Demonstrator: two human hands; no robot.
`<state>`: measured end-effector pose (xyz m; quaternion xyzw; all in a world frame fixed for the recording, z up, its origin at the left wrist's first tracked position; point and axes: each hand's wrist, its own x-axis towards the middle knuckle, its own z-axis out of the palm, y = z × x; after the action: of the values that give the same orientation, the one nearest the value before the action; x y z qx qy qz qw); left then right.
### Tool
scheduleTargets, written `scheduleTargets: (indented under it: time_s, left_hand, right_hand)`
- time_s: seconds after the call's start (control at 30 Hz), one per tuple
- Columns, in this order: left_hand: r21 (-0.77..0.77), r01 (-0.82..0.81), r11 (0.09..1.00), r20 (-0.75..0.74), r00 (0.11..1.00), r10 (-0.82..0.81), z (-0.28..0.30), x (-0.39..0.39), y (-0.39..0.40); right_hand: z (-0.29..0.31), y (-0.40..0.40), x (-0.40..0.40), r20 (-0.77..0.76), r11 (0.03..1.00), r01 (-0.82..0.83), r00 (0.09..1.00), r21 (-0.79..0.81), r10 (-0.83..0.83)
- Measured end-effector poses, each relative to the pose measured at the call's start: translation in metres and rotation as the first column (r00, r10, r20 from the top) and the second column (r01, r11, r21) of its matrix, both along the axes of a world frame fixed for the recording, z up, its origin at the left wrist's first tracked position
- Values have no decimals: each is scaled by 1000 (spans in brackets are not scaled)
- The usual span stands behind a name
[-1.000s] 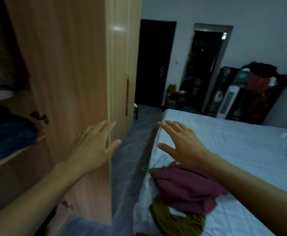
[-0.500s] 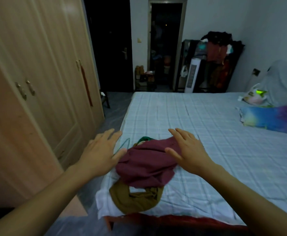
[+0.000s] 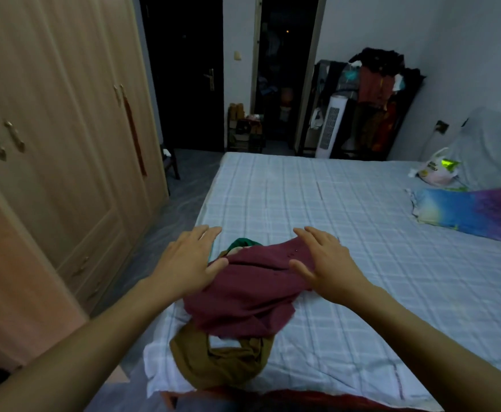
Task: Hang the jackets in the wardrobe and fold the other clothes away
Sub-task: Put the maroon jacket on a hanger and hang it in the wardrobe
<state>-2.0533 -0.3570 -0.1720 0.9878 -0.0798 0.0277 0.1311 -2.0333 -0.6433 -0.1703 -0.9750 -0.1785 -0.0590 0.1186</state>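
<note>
A tall light-wood wardrobe [image 3: 65, 138] with brass handles fills the frame from nine to eleven o'clock, its panelled doors shut; a second ago the person faced an open door with the left palm on its edge, and has since turned to the bed. The left hand [image 3: 188, 260], fingers straight and spread, now rests on the left edge of a crumpled maroon cloth garment [image 3: 243, 295] at six o'clock, gripping nothing. That garment lies over a mustard-brown one [image 3: 222, 361], with a green scrap [image 3: 242, 242] showing at its far edge, all near the corner of the pale blue checked bed [image 3: 362, 233]. The right hand [image 3: 328, 263], equally flat and open, has come down onto the garment's right side. Folding, it seems, is next. At three o'clock lies a rainbow-dyed pillow [image 3: 469, 212].
</note>
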Motion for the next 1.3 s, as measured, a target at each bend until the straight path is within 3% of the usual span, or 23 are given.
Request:
scheduleTargets:
  time_s: [0.17,0.57,0.83,1.07,1.3]
  left_hand:
    - [-43,-11,999,12,1000,11,-14,45,20]
    - [58,-108,993,-186,976,117,-89,115,58]
    - [73,-278,958,-304,908,287,-115,148,38]
    - [31,-493,870,-299,825,479,-125,149,33]
    - [-18,-621,784,-383,728,568,-162,145,52]
  right_hand:
    - [-1,33,47,-10,1000,-7,1000,4,7]
    - [-70,46,150,-190,992,8,982,128,16]
    - [-126,61,237,-313,962,-214,914,171,259]
    - [-146,93,300,-339,902,-344,842,259,419]
    - [-180,135,329,-421,881,-435,774,188,472]
